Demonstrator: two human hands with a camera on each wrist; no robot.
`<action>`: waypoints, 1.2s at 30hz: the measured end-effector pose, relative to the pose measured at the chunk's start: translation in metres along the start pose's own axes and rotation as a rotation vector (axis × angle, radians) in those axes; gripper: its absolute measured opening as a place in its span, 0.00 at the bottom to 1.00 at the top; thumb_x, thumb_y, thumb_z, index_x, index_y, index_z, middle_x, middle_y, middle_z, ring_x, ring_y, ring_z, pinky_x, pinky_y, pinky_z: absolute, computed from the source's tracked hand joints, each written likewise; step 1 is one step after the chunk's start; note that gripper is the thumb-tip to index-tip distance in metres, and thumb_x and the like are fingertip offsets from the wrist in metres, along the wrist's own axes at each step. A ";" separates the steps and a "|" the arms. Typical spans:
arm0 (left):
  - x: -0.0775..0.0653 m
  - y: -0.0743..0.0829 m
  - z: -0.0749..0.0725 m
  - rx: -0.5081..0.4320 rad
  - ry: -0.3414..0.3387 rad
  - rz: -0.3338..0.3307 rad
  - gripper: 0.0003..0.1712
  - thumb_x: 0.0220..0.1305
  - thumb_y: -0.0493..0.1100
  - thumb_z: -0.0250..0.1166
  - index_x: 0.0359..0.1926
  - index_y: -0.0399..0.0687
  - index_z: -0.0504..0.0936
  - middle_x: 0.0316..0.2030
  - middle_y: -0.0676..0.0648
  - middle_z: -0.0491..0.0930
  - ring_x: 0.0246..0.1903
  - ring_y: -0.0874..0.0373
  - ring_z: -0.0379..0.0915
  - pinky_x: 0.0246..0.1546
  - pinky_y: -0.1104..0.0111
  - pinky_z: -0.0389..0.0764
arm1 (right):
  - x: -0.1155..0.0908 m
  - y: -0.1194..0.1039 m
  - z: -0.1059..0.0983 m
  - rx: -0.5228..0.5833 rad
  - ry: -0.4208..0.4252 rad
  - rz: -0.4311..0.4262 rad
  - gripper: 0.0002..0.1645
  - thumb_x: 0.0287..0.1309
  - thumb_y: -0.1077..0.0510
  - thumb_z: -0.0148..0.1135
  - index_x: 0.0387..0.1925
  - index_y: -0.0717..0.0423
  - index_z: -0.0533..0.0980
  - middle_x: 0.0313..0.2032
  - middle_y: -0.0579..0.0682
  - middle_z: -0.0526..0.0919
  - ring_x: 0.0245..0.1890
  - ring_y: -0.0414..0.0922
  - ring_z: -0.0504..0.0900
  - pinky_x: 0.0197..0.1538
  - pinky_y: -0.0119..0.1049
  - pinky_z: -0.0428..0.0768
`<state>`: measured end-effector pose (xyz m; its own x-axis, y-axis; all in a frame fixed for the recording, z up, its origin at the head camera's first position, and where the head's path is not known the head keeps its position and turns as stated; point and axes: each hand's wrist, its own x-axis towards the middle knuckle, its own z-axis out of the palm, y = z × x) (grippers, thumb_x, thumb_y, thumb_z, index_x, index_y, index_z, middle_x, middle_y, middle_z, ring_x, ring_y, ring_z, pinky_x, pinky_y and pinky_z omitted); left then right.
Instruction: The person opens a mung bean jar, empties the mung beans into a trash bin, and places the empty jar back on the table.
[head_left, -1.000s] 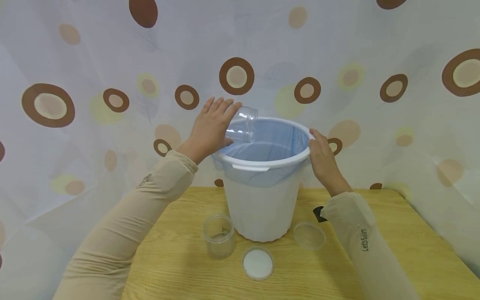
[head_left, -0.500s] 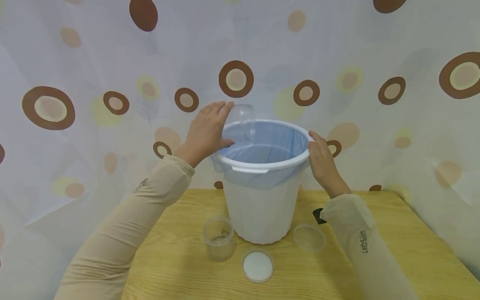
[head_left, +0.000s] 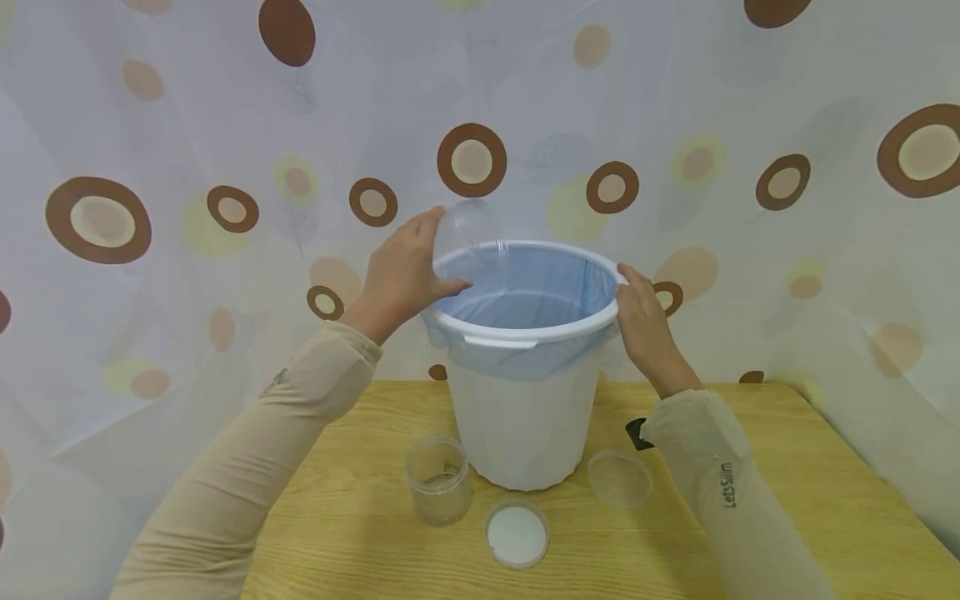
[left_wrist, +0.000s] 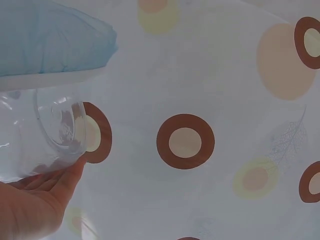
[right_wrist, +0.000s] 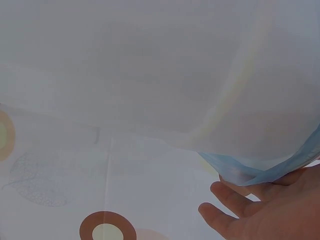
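My left hand [head_left: 401, 271] grips a clear plastic jar [head_left: 474, 225], thumb on the near side and fingers on the far side. The jar tilts over the left rim of a white bin [head_left: 521, 425] lined with a blue bag [head_left: 525, 354]. In the left wrist view, fingers lie along the jar wall [left_wrist: 55, 130]; I see no contents in it. My right hand [head_left: 647, 329] rests against the bin's right rim, fingers fairly straight. In the right wrist view, those fingers [right_wrist: 232, 200] are by the bag's folded edge [right_wrist: 250, 172], partly hidden.
On the wooden table [head_left: 337, 508], in front of the bin, stands a second clear jar [head_left: 440, 504] with something small and dark inside. Beside it lie a white-centred round lid [head_left: 517, 535] and a clear lid [head_left: 620, 478]. A patterned sheet [head_left: 540, 100] hangs behind.
The left hand has shifted a little left, and the jar has tipped further, its base up and its mouth lower towards the bin. My right hand stays at the rim.
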<state>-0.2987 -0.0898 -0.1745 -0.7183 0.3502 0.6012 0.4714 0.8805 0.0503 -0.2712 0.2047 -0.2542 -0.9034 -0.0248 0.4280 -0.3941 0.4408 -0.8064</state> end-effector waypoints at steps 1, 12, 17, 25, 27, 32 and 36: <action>-0.001 0.000 0.000 -0.009 0.002 -0.010 0.56 0.47 0.58 0.75 0.70 0.38 0.58 0.66 0.39 0.66 0.63 0.45 0.65 0.55 0.53 0.74 | 0.000 0.000 0.000 0.003 0.001 -0.004 0.36 0.70 0.49 0.25 0.74 0.63 0.44 0.72 0.64 0.46 0.71 0.60 0.47 0.69 0.60 0.47; -0.009 -0.001 0.002 -0.085 0.098 -0.041 0.53 0.48 0.63 0.72 0.65 0.38 0.60 0.48 0.36 0.77 0.40 0.43 0.78 0.36 0.51 0.80 | -0.001 0.000 0.000 -0.006 0.008 -0.013 0.36 0.71 0.49 0.25 0.74 0.64 0.45 0.72 0.64 0.46 0.71 0.60 0.48 0.69 0.59 0.48; -0.011 -0.003 0.004 -0.122 0.159 -0.055 0.51 0.48 0.63 0.72 0.63 0.37 0.63 0.43 0.37 0.78 0.33 0.43 0.77 0.33 0.51 0.80 | 0.001 0.000 0.000 -0.021 0.012 -0.020 0.36 0.71 0.49 0.25 0.73 0.65 0.45 0.72 0.65 0.47 0.70 0.61 0.48 0.69 0.60 0.48; -0.014 -0.003 0.004 -0.161 0.192 -0.101 0.52 0.48 0.64 0.72 0.62 0.35 0.63 0.42 0.36 0.78 0.34 0.40 0.77 0.33 0.50 0.79 | 0.000 0.001 0.000 -0.012 0.007 -0.024 0.36 0.71 0.50 0.25 0.73 0.65 0.44 0.72 0.65 0.47 0.70 0.62 0.49 0.69 0.60 0.49; -0.015 -0.003 0.004 -0.170 0.200 -0.110 0.52 0.48 0.65 0.72 0.63 0.35 0.63 0.43 0.35 0.78 0.36 0.39 0.77 0.34 0.49 0.79 | 0.000 0.001 0.000 -0.013 0.007 -0.023 0.36 0.71 0.50 0.25 0.73 0.65 0.44 0.72 0.65 0.47 0.70 0.61 0.49 0.69 0.60 0.49; -0.019 -0.003 0.005 -0.197 0.231 -0.119 0.52 0.48 0.65 0.72 0.64 0.37 0.63 0.43 0.37 0.78 0.35 0.39 0.77 0.32 0.49 0.78 | 0.000 0.001 0.000 -0.020 0.008 -0.026 0.36 0.71 0.49 0.25 0.73 0.65 0.45 0.72 0.65 0.47 0.71 0.61 0.48 0.69 0.60 0.48; -0.022 -0.002 0.005 -0.214 0.256 -0.135 0.48 0.48 0.63 0.72 0.60 0.37 0.65 0.40 0.39 0.78 0.33 0.40 0.76 0.30 0.50 0.77 | 0.000 0.001 0.000 -0.021 0.007 -0.021 0.36 0.71 0.49 0.25 0.73 0.64 0.45 0.72 0.64 0.47 0.71 0.61 0.48 0.69 0.61 0.48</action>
<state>-0.2864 -0.0977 -0.1921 -0.6427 0.1203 0.7566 0.4971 0.8170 0.2923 -0.2715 0.2051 -0.2556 -0.8939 -0.0278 0.4474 -0.4090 0.4588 -0.7888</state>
